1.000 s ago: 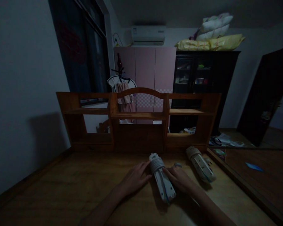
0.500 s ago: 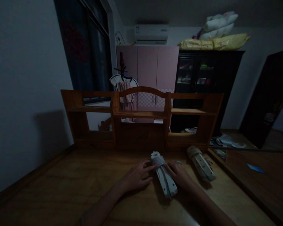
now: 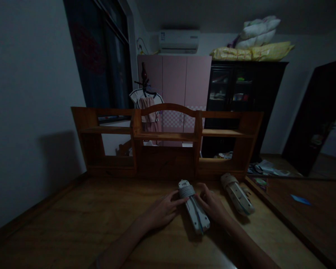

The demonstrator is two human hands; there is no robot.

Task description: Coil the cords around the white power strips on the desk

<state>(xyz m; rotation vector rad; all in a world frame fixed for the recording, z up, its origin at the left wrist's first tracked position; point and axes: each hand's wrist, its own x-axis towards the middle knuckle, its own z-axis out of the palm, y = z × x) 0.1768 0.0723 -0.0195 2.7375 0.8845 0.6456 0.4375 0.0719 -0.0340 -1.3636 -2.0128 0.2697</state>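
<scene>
A white power strip (image 3: 195, 215) with its cord wound round the far end lies on the wooden desk (image 3: 72, 224). My left hand (image 3: 162, 211) rests against its left side, fingertips touching the wound cord. On the other side my right hand (image 3: 211, 206) has its fingers curled against the strip's right edge near the cord. A second power strip (image 3: 238, 194), also wrapped with cord, lies to the right, apart from both hands.
A wooden shelf unit (image 3: 168, 142) stands along the desk's back edge. Beyond it are a pink wardrobe (image 3: 176, 86), a dark cabinet (image 3: 240, 93) with bedding on top and an air conditioner (image 3: 179, 40). A raised wooden edge (image 3: 282, 213) borders the desk's right side.
Both hands have stayed on the power strip and shifted slightly towards its cord end. The strip has barely moved. The camera view has tilted a little.
</scene>
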